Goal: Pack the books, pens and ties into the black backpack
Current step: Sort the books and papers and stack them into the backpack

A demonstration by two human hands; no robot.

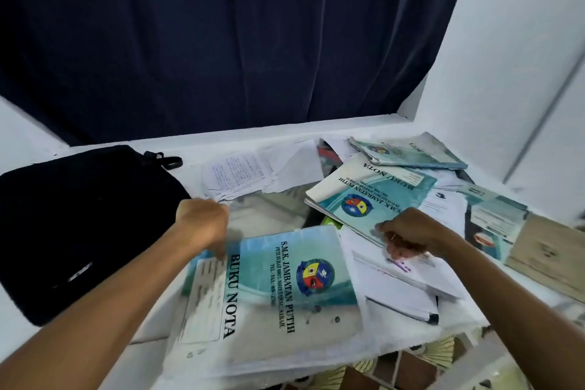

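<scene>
White table [152,355], near notebook [272,294] lengthwise toward viewer, left hand [202,222] pinching its far corner, right hand [408,236] gripping second notebook [370,199].

Black backpack [79,225] flat at left; teal notebooks [272,291] scattered w/ papers

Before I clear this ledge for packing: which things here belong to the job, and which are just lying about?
For packing:
black backpack
nearest Buku Nota book
second Buku Nota book
far book

Lying about:
handwritten loose sheets
white papers
brown board
</scene>
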